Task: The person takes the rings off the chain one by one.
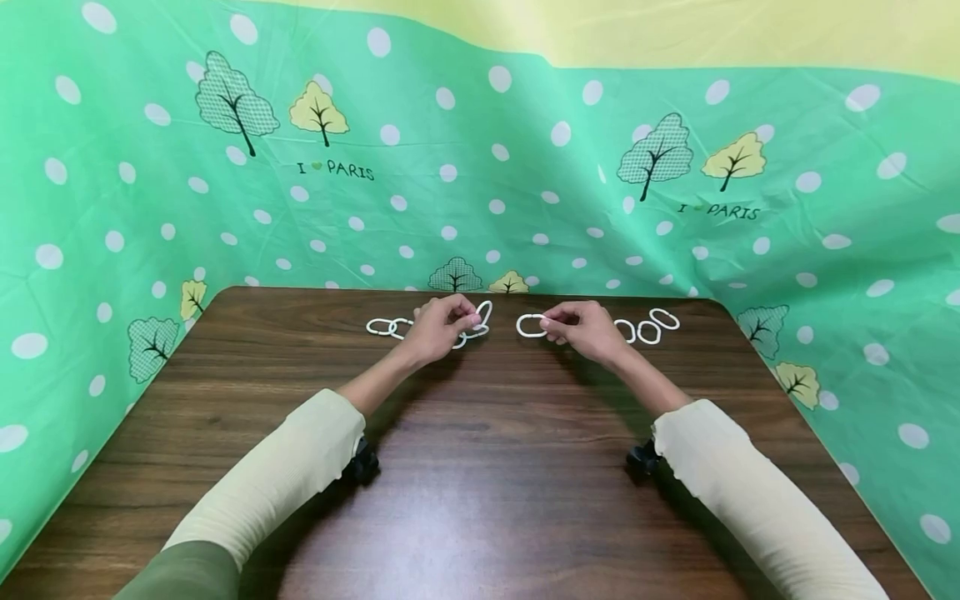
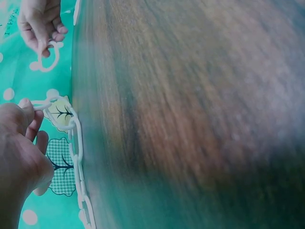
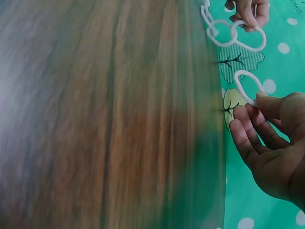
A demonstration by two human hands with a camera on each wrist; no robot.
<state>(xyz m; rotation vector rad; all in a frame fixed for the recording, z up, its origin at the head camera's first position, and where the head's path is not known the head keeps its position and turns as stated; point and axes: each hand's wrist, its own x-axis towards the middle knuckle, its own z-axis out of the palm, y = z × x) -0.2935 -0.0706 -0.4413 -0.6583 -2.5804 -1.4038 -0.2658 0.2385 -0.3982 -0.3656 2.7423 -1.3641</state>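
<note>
My left hand (image 1: pixel 442 327) pinches the end link (image 3: pixel 255 40) of a white plastic chain (image 1: pixel 381 327) between thumb and fingers. That end is raised, and the rest of the chain trails down onto the table to the left, partly behind the hand. Across a small gap, my right hand (image 1: pixel 585 327) pinches one separate white chain link (image 1: pixel 528 326) by its near end, the loop pointing toward the left hand. In the right wrist view this link (image 3: pixel 242 86) hangs apart from the chain, and the other right fingers (image 3: pixel 245 133) are loosely bent below it.
Several loose white links (image 1: pixel 648 333) lie on the table just right of my right hand. The dark wood table (image 1: pixel 480 467) ends close behind both hands. A green dotted cloth (image 1: pixel 480 192) hangs beyond its far edge and along both sides.
</note>
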